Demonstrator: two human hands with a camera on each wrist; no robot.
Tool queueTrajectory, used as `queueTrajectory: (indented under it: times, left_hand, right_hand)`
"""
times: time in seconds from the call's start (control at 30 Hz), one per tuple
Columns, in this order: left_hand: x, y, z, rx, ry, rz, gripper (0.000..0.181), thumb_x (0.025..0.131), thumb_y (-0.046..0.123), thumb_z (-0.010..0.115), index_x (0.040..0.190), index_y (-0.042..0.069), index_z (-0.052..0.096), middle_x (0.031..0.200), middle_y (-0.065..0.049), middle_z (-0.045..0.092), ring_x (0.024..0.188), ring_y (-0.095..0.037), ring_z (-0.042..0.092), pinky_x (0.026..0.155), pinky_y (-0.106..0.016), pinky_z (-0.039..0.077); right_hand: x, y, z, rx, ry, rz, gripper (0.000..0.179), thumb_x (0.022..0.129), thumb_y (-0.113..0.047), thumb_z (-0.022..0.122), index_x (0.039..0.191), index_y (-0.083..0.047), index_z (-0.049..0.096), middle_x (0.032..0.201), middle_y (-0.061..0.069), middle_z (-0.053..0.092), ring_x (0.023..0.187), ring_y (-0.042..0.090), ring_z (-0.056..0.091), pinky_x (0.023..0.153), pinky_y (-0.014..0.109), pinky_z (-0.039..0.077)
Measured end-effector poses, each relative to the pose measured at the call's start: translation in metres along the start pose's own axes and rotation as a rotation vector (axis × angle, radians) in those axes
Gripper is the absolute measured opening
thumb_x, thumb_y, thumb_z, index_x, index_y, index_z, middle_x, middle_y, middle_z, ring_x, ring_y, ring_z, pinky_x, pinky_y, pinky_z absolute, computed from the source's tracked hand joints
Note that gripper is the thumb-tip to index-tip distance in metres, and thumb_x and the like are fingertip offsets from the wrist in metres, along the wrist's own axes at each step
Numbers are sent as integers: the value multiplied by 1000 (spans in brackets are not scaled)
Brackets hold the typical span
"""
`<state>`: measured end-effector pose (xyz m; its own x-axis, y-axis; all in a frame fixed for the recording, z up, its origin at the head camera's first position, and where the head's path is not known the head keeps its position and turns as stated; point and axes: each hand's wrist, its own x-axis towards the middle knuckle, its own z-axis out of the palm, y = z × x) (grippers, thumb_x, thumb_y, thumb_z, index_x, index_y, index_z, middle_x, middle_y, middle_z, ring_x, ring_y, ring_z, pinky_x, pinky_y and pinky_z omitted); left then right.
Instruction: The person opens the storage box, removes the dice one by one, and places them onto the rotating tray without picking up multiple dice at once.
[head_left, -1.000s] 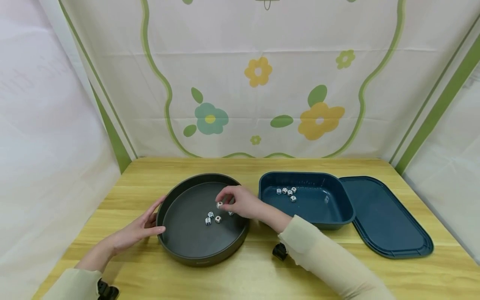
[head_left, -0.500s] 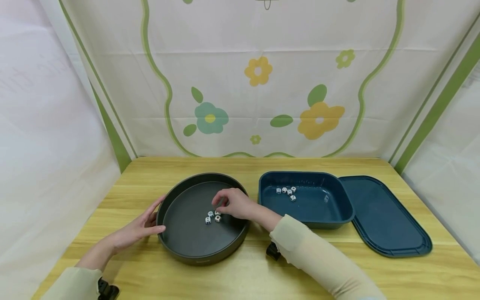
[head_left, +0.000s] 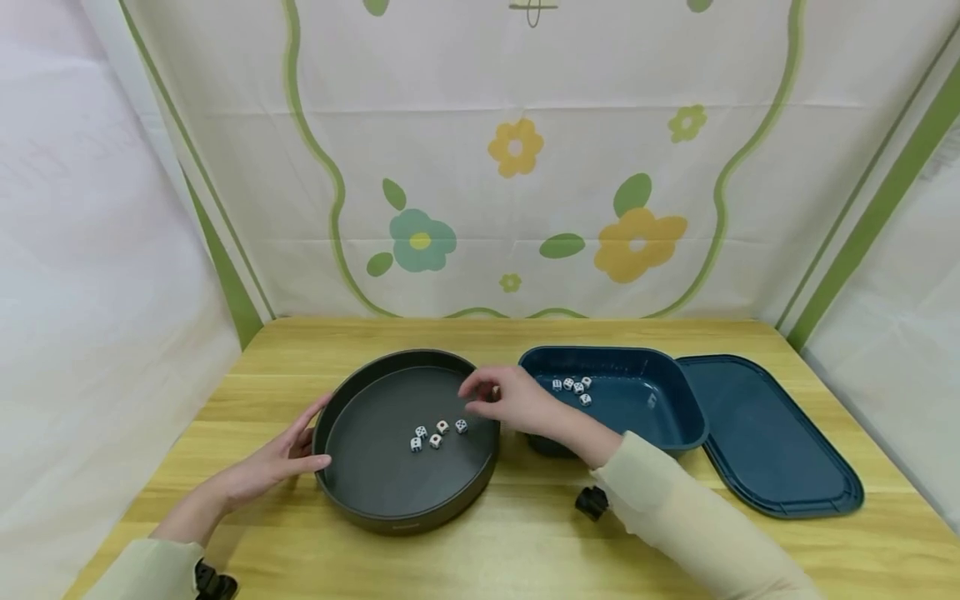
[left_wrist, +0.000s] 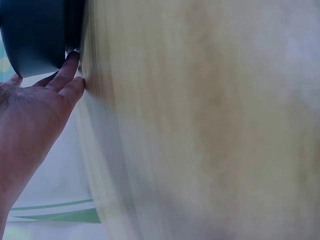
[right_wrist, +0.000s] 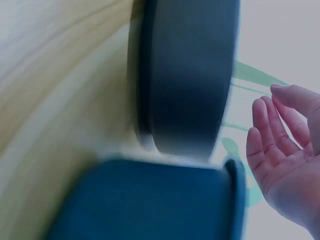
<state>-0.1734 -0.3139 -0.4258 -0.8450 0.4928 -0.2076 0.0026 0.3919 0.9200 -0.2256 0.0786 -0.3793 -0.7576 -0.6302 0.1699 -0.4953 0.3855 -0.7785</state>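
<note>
A round dark grey pan point(head_left: 405, 400) stands on the table. In it, right of the middle, several white dice point(head_left: 436, 442) lie close together. My left hand point(head_left: 266, 467) holds the pan's left side, thumb over the rim and fingers along the outer wall; the left wrist view shows those fingers low against the pan point(left_wrist: 37, 40). Above the pan's right rim is my right hand point(head_left: 517, 402), fingers loosely bent. In the right wrist view nothing shows in that hand point(right_wrist: 287, 155), which is raised beside the pan's wall point(right_wrist: 192, 75).
Right of the pan stands a deep blue rectangular container point(head_left: 622, 425) with several dice point(head_left: 578, 387) at its left inside. Its flat blue lid point(head_left: 780, 437) lies farther right on the wooden table point(head_left: 540, 550). A flowered white cloth point(head_left: 465, 167) hangs behind.
My right hand first lowers a die among the others in the pan and lets it go. It has since risen and moved right to the rim. My left hand stays put.
</note>
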Motion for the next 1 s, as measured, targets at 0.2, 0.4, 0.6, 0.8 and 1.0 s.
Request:
queueTrajectory:
  times: [0.2, 0.4, 0.6, 0.8, 1.0]
  left_hand:
    - [-1, -1, 1, 1, 3, 1, 84, 101, 13, 52, 156, 26, -10, 156, -31, 0, 139, -52, 11, 102, -67, 20]
    - [0, 1, 2, 2, 2, 3, 83, 101, 13, 52, 156, 26, -9, 158, -27, -6, 139, -52, 9, 102, -67, 19]
    - [0, 1, 2, -4, -3, 9, 83, 101, 13, 51, 156, 25, -10, 158, -26, -7, 139, -52, 7, 102, -69, 17]
    - [0, 2, 2, -5, -2, 5, 84, 101, 14, 52, 156, 25, -10, 158, -25, -8, 139, -53, 6, 101, -70, 17]
    - [0, 2, 2, -3, -2, -6, 84, 101, 14, 52, 156, 26, -10, 158, -25, -8, 139, -53, 5, 101, -70, 17]
  right_hand:
    - [-29, 7, -29, -58, 81, -34, 13, 90, -9, 70, 102, -13, 71, 98, -2, 66, 82, 11, 60, 64, 29, 50]
    - [-54, 19, -56, -128, 132, -12, 14, 89, -8, 71, 103, -12, 70, 96, -4, 65, 82, 11, 59, 68, 29, 49]
    - [-73, 35, -84, -161, 175, 84, 13, 91, -12, 70, 105, -11, 70, 93, -5, 65, 81, 13, 60, 67, 30, 49]
    - [-83, 57, -98, -187, 188, 167, 17, 92, -13, 68, 108, -7, 69, 95, -1, 65, 82, 16, 59, 68, 31, 48]
    - [-90, 77, -99, -220, 152, 178, 23, 89, -8, 71, 111, -2, 67, 104, 11, 65, 84, 17, 60, 68, 32, 50]
